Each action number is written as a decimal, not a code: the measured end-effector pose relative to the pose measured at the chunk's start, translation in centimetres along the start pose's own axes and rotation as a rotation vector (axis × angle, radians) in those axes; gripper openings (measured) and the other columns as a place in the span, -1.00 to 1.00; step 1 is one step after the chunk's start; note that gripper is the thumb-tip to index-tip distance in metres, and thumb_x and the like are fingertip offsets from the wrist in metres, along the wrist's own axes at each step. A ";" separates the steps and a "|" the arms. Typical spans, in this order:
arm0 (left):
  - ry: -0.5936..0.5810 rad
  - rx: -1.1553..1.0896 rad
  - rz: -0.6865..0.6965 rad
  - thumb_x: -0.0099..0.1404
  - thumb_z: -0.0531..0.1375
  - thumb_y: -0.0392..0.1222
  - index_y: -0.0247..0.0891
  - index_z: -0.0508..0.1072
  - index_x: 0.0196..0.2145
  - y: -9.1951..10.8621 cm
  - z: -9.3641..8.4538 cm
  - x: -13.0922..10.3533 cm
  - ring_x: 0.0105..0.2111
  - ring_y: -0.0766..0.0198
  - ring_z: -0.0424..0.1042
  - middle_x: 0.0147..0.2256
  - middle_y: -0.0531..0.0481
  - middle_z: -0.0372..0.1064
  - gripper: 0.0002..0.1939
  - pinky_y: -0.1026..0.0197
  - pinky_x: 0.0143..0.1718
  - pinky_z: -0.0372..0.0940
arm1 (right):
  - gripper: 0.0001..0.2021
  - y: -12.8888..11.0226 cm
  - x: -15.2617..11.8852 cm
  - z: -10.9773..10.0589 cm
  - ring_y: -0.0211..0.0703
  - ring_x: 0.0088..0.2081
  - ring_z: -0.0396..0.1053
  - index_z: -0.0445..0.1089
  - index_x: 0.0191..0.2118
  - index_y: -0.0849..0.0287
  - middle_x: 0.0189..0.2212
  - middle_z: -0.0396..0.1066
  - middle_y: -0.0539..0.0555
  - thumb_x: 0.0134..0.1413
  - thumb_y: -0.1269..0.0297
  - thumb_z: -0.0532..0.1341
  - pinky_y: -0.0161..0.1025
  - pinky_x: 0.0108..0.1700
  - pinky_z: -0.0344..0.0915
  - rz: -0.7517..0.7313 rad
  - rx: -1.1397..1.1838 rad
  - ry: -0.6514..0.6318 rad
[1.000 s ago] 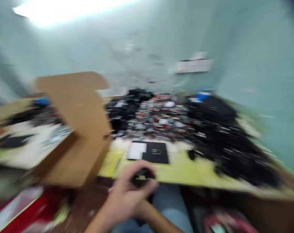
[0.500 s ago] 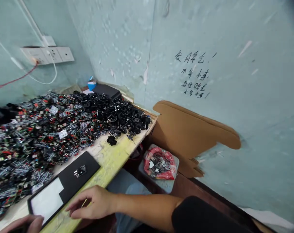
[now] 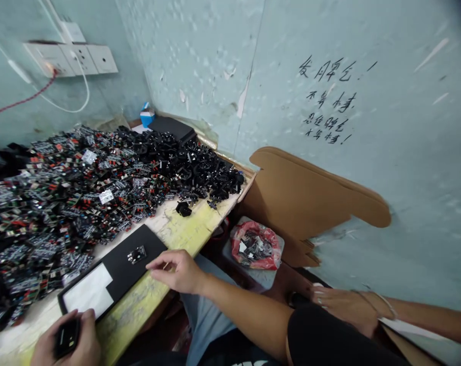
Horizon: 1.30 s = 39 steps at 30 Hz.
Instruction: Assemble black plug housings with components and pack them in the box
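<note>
On the tabletop (image 3: 197,230), near its front edge, rests a black pad (image 3: 125,277): laid flat, probably to give small parts a plain backing within easy reach. On that pad, beside a white sheet (image 3: 88,290), set alone with a small circuit board (image 3: 136,254), likely to keep it from getting lost in the heap of parts (image 3: 81,178) behind. In the left hand (image 3: 87,343), holds a small black case (image 3: 67,338), with fingers curled around its sides and its face left showing. With the right hand (image 3: 182,274), hovers at the pad's edge, thumb and forefinger narrowly parted, holding nothing visible; cannot tell whether touching the pad.
</note>
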<state>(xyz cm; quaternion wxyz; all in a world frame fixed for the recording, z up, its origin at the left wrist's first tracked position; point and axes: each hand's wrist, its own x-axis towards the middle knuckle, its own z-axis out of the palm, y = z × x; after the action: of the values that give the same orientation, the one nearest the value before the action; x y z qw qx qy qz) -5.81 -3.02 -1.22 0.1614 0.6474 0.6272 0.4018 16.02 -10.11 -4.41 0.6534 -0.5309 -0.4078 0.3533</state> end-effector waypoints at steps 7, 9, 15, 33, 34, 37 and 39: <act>-0.013 -0.019 0.063 0.19 0.40 0.04 -0.34 0.62 0.03 -1.3 0.5 0.1 -0.12 -0.05 0.52 -0.15 -0.12 0.53 -0.48 -0.10 0.12 0.41 | -0.81 -1.3 0.9 -0.6 -0.18 -0.27 0.56 0.69 -0.16 0.12 -0.25 0.66 0.04 0.13 0.26 0.37 -0.32 -0.28 0.42 0.000 -0.033 0.028; 0.008 -0.030 0.063 0.20 0.38 0.08 -0.32 0.63 -0.01 -1.7 0.6 0.2 -0.16 -0.02 0.52 -0.18 -0.12 0.53 -0.49 -0.11 0.12 0.42 | -0.83 -0.9 0.5 -1.2 -0.18 -0.28 0.56 0.69 -0.19 0.11 -0.27 0.66 0.04 0.12 0.26 0.38 -0.33 -0.30 0.41 -0.019 -0.040 0.053; 0.027 -0.049 0.120 0.19 0.40 -0.03 -0.27 0.64 0.02 -2.5 1.1 0.1 -0.13 -0.02 0.54 -0.17 -0.13 0.55 -0.53 -0.12 0.16 0.41 | -0.83 1.0 0.2 -3.6 -0.19 -0.38 0.51 0.68 -0.21 0.15 -0.32 0.64 0.07 0.12 0.24 0.36 -0.32 -0.38 0.37 -0.025 -0.058 0.195; 0.011 -0.022 0.090 0.19 0.38 -0.04 -0.26 0.64 0.01 -1.6 1.1 0.0 -0.11 -0.06 0.57 -0.16 -0.14 0.57 -0.55 -0.11 0.14 0.43 | -0.87 1.0 0.9 -3.0 -0.20 -0.37 0.49 0.66 -0.26 0.16 -0.34 0.61 0.06 0.13 0.31 0.33 -0.37 -0.45 0.33 -0.076 -0.158 0.256; 0.011 -0.025 0.094 0.19 0.38 -0.05 -0.26 0.64 0.01 -1.6 1.2 0.0 -0.12 -0.05 0.56 -0.17 -0.13 0.57 -0.55 -0.11 0.14 0.43 | -0.87 1.0 0.9 -3.0 -0.20 -0.37 0.49 0.66 -0.26 0.16 -0.34 0.62 0.06 0.14 0.31 0.33 -0.36 -0.45 0.33 -0.073 -0.159 0.257; 0.016 -0.022 0.097 0.19 0.37 -0.05 -0.26 0.64 0.00 -1.8 1.2 0.0 -0.14 -0.04 0.56 -0.17 -0.13 0.56 -0.56 -0.11 0.13 0.43 | -0.88 1.1 0.9 -3.0 -0.20 -0.37 0.50 0.66 -0.26 0.15 -0.33 0.62 0.06 0.14 0.32 0.33 -0.37 -0.45 0.34 -0.069 -0.166 0.258; 0.018 -0.007 0.095 0.18 0.38 -0.04 -0.26 0.65 0.00 -2.0 1.3 0.1 -0.16 -0.03 0.55 -0.18 -0.13 0.56 -0.56 -0.11 0.12 0.44 | -0.88 1.1 0.8 -3.0 -0.20 -0.36 0.50 0.66 -0.26 0.15 -0.33 0.62 0.06 0.15 0.32 0.33 -0.37 -0.44 0.34 -0.071 -0.173 0.253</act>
<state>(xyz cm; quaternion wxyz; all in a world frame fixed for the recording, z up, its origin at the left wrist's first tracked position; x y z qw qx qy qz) -6.28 -2.24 -3.40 0.1388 0.6724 0.5957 0.4169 19.08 -10.36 -5.72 0.6634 -0.6107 -0.3697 0.2241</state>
